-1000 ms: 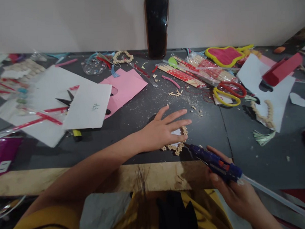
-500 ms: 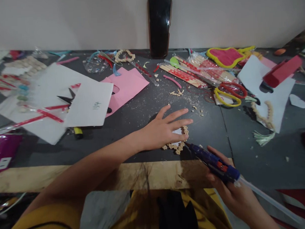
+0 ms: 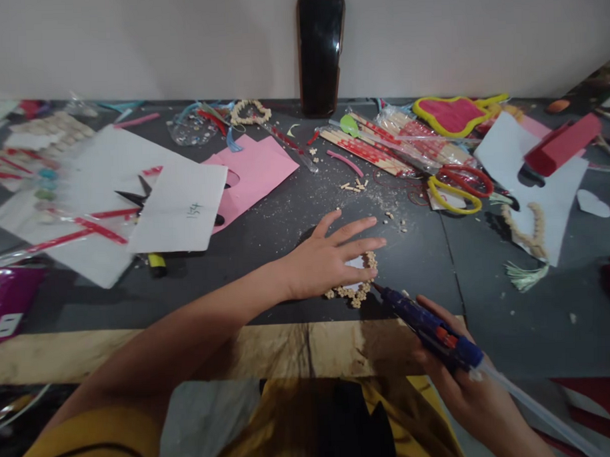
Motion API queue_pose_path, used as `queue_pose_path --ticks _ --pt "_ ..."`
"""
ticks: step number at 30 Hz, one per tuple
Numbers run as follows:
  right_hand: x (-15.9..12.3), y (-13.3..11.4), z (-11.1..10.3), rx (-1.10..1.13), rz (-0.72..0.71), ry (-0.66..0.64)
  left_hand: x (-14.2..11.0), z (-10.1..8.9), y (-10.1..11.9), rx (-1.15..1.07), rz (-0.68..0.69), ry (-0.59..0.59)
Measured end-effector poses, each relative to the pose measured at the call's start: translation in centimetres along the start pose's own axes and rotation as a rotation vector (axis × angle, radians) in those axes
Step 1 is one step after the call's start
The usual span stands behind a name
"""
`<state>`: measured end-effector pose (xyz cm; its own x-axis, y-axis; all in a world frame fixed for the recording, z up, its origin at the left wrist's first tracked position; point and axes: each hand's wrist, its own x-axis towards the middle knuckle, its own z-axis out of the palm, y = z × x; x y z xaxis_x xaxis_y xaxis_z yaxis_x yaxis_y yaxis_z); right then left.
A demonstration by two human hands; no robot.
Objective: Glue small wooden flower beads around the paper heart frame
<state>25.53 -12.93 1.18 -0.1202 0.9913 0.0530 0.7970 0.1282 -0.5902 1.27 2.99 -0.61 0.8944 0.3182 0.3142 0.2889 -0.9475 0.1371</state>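
My left hand (image 3: 331, 257) lies with its fingers spread over a small white paper piece (image 3: 355, 263) edged with beige bead-like bits (image 3: 356, 296), partly covering it on the dark tabletop. In my right hand (image 3: 455, 370) is a blue glue gun (image 3: 428, 323) with an orange-red part, gripped from below. Its dark nozzle points left, at the lower right of the beaded edge; whether it touches cannot be made out. A long translucent glue stick (image 3: 536, 407) sticks out of the gun's back end toward the lower right.
Short cut stick pieces (image 3: 353, 185) and crumbs lie beyond my left hand. Scissors with red and yellow handles (image 3: 456, 191) rest by bundled sticks (image 3: 367, 151). Pink paper (image 3: 258, 173) and a white card (image 3: 181, 209) are at left; a phone (image 3: 321, 54) leans on the wall.
The glue gun's nozzle has shifted very slightly right along the beaded edge, my right hand with it. My left hand stays in place.
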Motion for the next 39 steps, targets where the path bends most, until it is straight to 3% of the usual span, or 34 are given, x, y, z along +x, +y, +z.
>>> queue_pose_path --ticks 8,12,14,17,21,23,25,28,31,39 --pt "-0.4 0.7 -1.2 -0.010 0.068 0.036 0.0 0.0 -0.1 -0.006 -0.003 -0.025" --pt "1.1 2.8 -3.1 -0.306 0.142 0.112 0.0 -0.1 -0.2 -0.001 0.017 -0.030" --pt "2.6 4.4 -3.8 -0.535 0.047 0.086 0.0 -0.1 -0.1 -0.001 0.017 -0.036" --pt "4.5 6.3 -4.7 -0.701 -0.037 0.032 0.0 -0.2 -0.1 -0.015 0.006 -0.038" --pt "4.8 5.4 -5.3 -0.748 -0.066 0.078 0.1 -0.2 -0.1 -0.043 -0.006 -0.024" --pt "4.7 3.5 -4.7 -0.703 -0.084 0.224 0.1 -0.1 -0.1 -0.053 -0.008 -0.017" --pt "4.9 1.5 -3.1 -0.565 -0.214 0.405 0.1 0.0 -0.1 -0.060 -0.010 -0.008" --pt "5.4 -0.8 0.1 -0.378 -0.302 0.342 0.1 0.0 -0.1 -0.065 -0.022 0.001" --pt "5.8 -1.6 2.3 -0.342 -0.316 0.315 0.2 0.1 0.0 -0.068 -0.025 0.011" --pt "6.0 -1.8 2.8 -0.375 -0.356 0.267 0.2 0.1 0.1 -0.090 -0.052 0.023"
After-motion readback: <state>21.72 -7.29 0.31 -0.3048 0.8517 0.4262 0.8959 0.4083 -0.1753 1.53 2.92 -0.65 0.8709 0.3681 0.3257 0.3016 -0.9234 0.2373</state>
